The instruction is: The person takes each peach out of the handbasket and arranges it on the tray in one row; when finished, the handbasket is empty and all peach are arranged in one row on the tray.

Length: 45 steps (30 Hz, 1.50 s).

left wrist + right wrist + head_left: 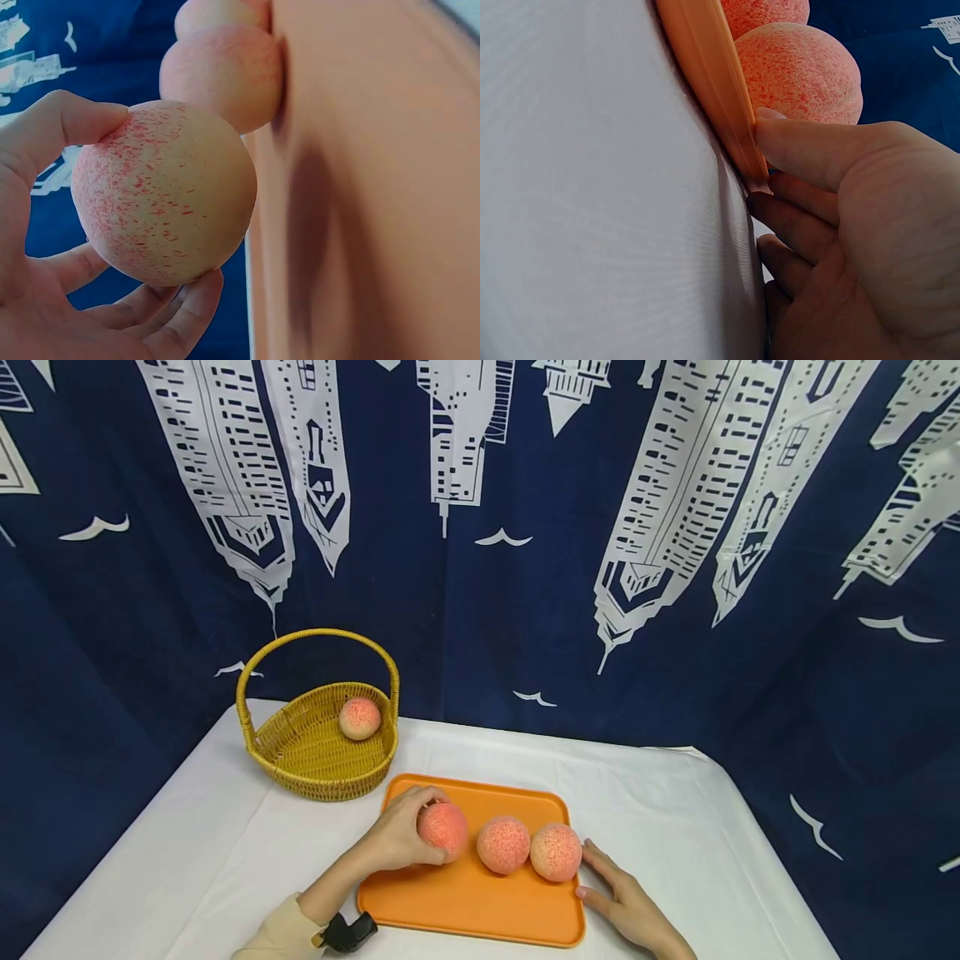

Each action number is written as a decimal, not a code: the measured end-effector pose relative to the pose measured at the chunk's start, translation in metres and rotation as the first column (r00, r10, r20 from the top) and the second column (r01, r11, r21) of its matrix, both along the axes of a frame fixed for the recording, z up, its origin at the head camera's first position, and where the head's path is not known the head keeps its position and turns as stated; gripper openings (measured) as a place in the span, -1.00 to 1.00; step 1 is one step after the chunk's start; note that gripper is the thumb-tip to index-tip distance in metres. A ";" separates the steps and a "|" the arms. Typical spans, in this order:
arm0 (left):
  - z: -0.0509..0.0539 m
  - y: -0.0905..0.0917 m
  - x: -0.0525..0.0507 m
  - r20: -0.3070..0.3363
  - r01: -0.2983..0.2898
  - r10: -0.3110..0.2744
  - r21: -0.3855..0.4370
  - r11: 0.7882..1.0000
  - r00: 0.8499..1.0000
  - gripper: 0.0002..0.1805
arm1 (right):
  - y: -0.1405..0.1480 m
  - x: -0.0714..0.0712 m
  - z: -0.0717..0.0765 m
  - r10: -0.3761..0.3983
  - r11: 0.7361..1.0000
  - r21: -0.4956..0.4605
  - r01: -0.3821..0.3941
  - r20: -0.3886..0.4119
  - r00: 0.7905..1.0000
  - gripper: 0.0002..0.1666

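Observation:
My left hand [405,831] grips a round pink peach [443,828], thumb on one side and fingers round the other. In the left wrist view this peach [166,193] is held just above the orange tray [472,910], with a shadow on the tray beneath. Two more peaches, a middle one [503,844] and a right one [557,852], sit side by side on the tray. At the tray's right edge rests my right hand [626,902]. Its thumb touches the rim [731,97] and its loosely extended fingers lie along the outside, near the right peach [799,75].
A yellow wicker basket [315,785] with a tall handle stands at the back left, behind the tray, with one peach [360,718] inside. White cloth [660,793] covers the table. Behind hangs a dark blue curtain [495,618] with white building prints.

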<state>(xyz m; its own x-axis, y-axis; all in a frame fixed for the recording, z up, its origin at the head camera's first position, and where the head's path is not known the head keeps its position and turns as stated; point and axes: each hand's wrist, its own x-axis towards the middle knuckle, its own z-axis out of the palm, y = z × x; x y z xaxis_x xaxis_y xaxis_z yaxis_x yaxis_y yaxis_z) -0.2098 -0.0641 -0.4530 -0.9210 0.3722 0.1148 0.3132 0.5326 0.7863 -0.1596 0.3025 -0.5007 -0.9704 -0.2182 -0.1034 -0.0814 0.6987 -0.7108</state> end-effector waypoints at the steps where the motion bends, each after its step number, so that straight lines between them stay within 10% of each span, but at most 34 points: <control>1: -0.002 0.001 0.000 0.005 0.006 -0.006 -0.003 1.000 1.000 -0.35 | 0.000 0.000 0.000 0.002 1.000 0.004 -0.002 -0.004 1.000 -0.19; 29: -0.026 0.009 -0.005 0.032 0.084 -0.084 0.018 0.996 0.996 -0.18 | 0.002 0.000 0.001 0.015 1.000 0.002 -0.015 0.005 1.000 -0.19; 45: -0.017 0.003 -0.005 0.042 0.069 -0.069 0.017 0.998 0.997 -0.07 | 0.000 0.000 0.001 -0.007 1.000 0.010 0.007 -0.008 1.000 -0.20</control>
